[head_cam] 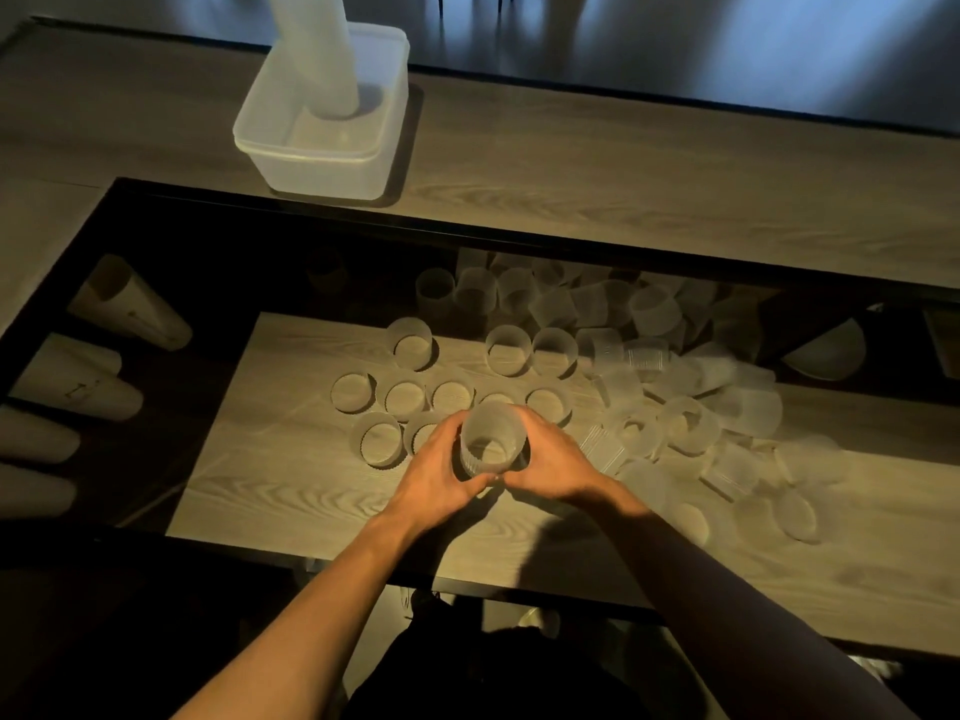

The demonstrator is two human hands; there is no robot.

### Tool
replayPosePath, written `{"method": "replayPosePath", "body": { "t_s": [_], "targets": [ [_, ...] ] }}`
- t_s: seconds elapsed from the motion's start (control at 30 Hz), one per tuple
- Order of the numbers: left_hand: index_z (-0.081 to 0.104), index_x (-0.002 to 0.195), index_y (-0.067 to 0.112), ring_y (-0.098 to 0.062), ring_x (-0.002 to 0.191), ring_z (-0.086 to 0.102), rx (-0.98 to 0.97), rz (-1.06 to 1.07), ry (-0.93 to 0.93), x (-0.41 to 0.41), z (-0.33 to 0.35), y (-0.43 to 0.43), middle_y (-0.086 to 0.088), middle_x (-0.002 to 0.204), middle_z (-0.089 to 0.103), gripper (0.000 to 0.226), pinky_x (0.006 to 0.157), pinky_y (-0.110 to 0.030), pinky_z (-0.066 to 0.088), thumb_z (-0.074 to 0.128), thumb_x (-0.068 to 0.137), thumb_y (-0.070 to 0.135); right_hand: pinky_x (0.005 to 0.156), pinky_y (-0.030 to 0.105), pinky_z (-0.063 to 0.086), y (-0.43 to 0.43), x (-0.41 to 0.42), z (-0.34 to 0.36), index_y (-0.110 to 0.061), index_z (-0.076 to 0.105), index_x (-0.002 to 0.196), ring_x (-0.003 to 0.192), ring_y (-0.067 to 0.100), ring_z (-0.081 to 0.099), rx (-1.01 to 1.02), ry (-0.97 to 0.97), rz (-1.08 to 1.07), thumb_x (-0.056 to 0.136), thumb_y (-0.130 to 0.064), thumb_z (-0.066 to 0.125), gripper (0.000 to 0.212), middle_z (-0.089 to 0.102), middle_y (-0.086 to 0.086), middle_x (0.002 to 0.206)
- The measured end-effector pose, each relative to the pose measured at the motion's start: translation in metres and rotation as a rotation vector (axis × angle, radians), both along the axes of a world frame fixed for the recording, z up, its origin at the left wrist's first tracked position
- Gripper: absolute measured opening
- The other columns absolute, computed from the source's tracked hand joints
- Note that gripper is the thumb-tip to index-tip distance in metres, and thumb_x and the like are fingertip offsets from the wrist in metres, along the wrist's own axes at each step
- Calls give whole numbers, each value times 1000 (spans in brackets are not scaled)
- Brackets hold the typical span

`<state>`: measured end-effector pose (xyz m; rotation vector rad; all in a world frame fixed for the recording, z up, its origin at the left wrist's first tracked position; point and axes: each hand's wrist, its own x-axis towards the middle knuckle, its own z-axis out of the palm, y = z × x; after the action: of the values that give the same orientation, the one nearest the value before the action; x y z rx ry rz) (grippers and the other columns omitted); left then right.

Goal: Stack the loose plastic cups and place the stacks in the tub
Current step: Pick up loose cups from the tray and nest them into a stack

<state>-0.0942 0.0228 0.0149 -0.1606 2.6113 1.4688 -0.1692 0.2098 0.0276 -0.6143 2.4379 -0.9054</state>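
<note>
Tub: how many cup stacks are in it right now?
1. A tall stack stands in the far half of the tub, its top cut off by the frame. A shorter one behind it could be hidden. The left hand and right hand grip a cup outside it.

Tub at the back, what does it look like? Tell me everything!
The tub is a cloudy whitish plastic box with rounded corners and a thick rim, no lid on. It sits flat on the wooden table, far left. One tall stack of cups stands inside, leaning a bit and running out of the picture.
</note>
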Motion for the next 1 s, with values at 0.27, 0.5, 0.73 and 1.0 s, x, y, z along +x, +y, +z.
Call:
{"method": "replayPosePath", "body": {
  "t_s": [0.27, 0.5, 0.73, 1.0],
  "targets": [
    [38, 143, 37, 1, 125, 48, -21, -8, -60, 3, -19, 2, 16, 138, 50, 83, 106, -24, 43, 85, 75, 33, 102, 38, 48, -8, 2, -27, -36, 37, 141, 123, 14, 54, 87, -32, -7, 65, -45, 89, 93, 55, -8, 136],
    [36, 144, 41, 4, 122, 48, -28, 21, -75, 0, -27, 0, 22, 135, 51, 82, 103, -17, 39, 84, 79, 24, 93, 37, 54, -9, 0, -41, -8, 50, 140, 104, 17, 67, 60, 120, 51, 70, -48, 85, 88, 71, 4, 116],
    [39, 144, 37, -4, 129, 49, -64, 14, 91, 4, -4, -18, 14, 141, 52, 77, 106, -34, 47, 82, 80, 33, 103, 40, 50, -13, -9, -14, -29, 46, 142, 125, 10, 54, -18, 81, 69, 67, -47, 88, 88, 58, -7, 137],
    [40, 142, 39, -2, 126, 52, -16, 99, 178, 9, 21, -51, 13, 138, 51, 79, 101, -29, 51, 83, 77, 31, 106, 31, 42, -57, -15, 24, -38, 40, 144, 129, 9, 48, -55, 92, 125, 70, -42, 87, 88, 51, -11, 142]
  ]
}}
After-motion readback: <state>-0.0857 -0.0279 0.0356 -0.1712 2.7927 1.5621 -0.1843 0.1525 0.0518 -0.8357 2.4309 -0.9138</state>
